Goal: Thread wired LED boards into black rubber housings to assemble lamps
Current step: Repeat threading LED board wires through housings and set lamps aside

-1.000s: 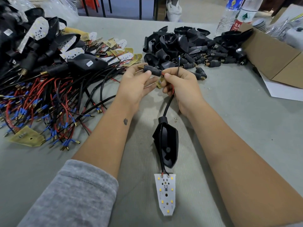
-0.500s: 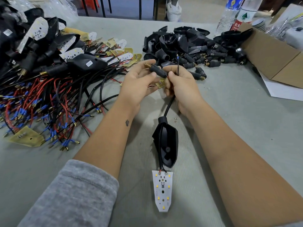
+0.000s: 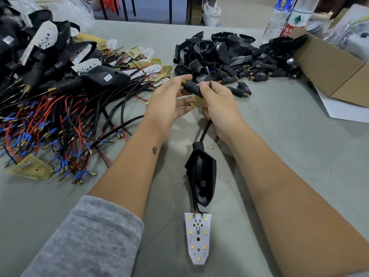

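A white LED board point(image 3: 197, 237) lies on the grey table near me, its red and black wires running up through a black rubber housing point(image 3: 201, 176). From the housing's neck a black cable point(image 3: 205, 129) rises into my right hand point(image 3: 219, 102), which pinches a thin wire end point(image 3: 208, 73) pointing upward. My left hand point(image 3: 169, 100) holds a short black rubber sleeve with a brass threaded tip point(image 3: 191, 87) between thumb and fingers, touching my right hand's fingers. A small yellow board piece point(image 3: 196, 101) shows between the two hands.
A tangle of wired boards with red, black and blue leads point(image 3: 46, 124) covers the left. Finished lamps point(image 3: 40, 48) pile at the far left. Loose black housings and sleeves point(image 3: 235, 56) heap behind my hands. A cardboard box point(image 3: 335, 70) and water bottles point(image 3: 283, 19) stand at right.
The LED board and housing have slid slightly toward my hands as the cable was drawn up. The black sleeve has tilted, brass tip raised left, and both hands have lifted a little.
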`<action>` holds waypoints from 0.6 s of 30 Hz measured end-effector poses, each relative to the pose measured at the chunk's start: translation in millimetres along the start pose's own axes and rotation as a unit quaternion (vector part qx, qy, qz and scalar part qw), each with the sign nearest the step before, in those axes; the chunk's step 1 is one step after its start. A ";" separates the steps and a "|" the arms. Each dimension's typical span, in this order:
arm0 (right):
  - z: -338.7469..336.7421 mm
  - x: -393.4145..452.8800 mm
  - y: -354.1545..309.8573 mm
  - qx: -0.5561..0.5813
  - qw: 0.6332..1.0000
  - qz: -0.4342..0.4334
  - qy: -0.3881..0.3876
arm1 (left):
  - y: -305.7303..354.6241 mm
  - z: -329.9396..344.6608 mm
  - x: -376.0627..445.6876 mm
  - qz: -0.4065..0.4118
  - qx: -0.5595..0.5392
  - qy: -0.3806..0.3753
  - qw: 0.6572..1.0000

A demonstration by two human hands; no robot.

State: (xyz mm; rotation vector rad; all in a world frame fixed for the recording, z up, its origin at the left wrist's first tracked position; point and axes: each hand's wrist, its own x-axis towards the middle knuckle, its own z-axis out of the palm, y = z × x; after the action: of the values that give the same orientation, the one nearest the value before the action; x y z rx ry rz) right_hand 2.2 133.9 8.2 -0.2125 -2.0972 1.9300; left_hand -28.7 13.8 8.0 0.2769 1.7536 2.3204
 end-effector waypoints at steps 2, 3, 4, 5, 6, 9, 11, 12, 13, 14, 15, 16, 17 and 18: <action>0.6 -0.9 -0.3 -0.001 1.000 -0.003 -0.008 | 0.2 -0.2 0.0 -0.005 -0.017 0.011 1.000; 0.6 -1.3 -0.3 -0.004 1.000 -0.006 -0.010 | 0.7 -0.2 0.1 -0.008 -0.026 0.016 1.000; 0.3 -1.6 -0.2 -0.010 1.000 -0.011 -0.013 | 1.3 -0.4 0.2 -0.012 -0.034 0.022 0.999; 0.0 -1.9 0.0 -0.017 1.000 -0.018 -0.016 | 1.9 -0.6 0.4 -0.015 -0.043 0.026 0.999; -0.3 -2.3 0.3 -0.023 0.999 -0.026 -0.019 | 2.5 -1.2 0.5 -0.018 -0.051 0.030 0.998; -0.2 -3.0 1.1 -0.046 0.998 -0.046 -0.026 | 4.3 -3.0 0.7 -0.025 -0.081 0.050 0.995; 0.5 -3.7 1.2 -0.055 0.997 -0.048 -0.027 | 4.4 -4.2 1.6 -0.029 -0.105 0.072 0.991; 0.6 -3.9 1.3 -0.055 0.997 -0.047 -0.027 | 4.0 -4.6 2.2 -0.028 -0.113 0.081 0.990; 1.0 -4.1 1.5 -0.054 0.997 -0.048 -0.027 | 3.3 -4.8 2.8 -0.025 -0.117 0.088 0.989; 1.3 -4.4 1.2 -0.053 0.997 -0.051 -0.027 | 2.5 -4.9 3.1 -0.021 -0.117 0.091 0.989; 1.7 -4.9 1.1 -0.050 0.997 -0.054 -0.026 | 1.6 -4.5 3.3 -0.018 -0.115 0.088 0.989; 1.7 -5.3 1.3 -0.043 0.997 -0.056 -0.024 | 0.5 -3.8 3.3 -0.015 -0.110 0.080 0.991; 1.5 -5.5 1.4 -0.034 0.998 -0.057 -0.022 | -0.4 -2.8 3.1 -0.014 -0.102 0.068 0.992; 1.1 -5.6 1.6 -0.024 0.998 -0.057 -0.021 | -1.3 -1.8 2.8 -0.013 -0.092 0.056 0.994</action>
State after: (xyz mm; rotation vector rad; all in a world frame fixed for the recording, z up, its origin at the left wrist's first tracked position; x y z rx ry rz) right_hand 7.1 131.3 5.9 -0.0625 -2.1352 1.8347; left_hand -31.8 13.4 6.4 0.0929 1.5667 2.5009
